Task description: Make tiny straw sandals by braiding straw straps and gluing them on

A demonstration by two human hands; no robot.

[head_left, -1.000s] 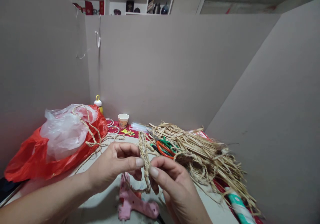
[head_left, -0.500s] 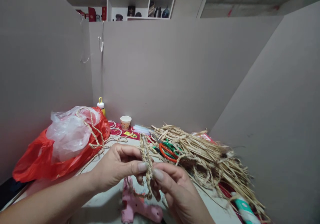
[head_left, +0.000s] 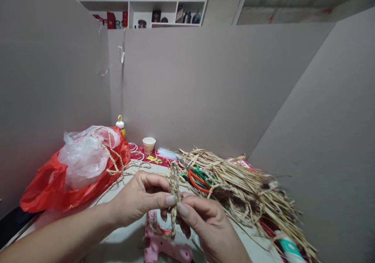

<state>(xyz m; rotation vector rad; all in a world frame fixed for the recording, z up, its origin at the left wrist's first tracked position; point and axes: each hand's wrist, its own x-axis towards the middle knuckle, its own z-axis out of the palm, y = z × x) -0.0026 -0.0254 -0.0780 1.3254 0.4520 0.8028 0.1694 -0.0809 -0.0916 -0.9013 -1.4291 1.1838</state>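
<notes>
A folded braid of straw rope [head_left: 174, 188] stands upright between both hands. My left hand [head_left: 140, 197] pinches it from the left with thumb and fingers. From the right, my right hand [head_left: 205, 224] pinches the same braid, thumb tip meeting the left thumb. The braid's lower end loops down over a pink glue gun [head_left: 164, 245] lying on the table under the hands.
A pile of loose straw [head_left: 246, 188] lies to the right, with red and green scissors [head_left: 199, 177] on it. A red bag with clear plastic [head_left: 79, 165] and braided rope sits left. A paper cup [head_left: 149, 144], a yellow bottle [head_left: 120, 123], glue sticks [head_left: 166, 153] and grey partitions stand behind.
The view has drifted so everything sits slightly right and lower. Both thumbs have closed tighter together on the braid, which stays upright between them.
</notes>
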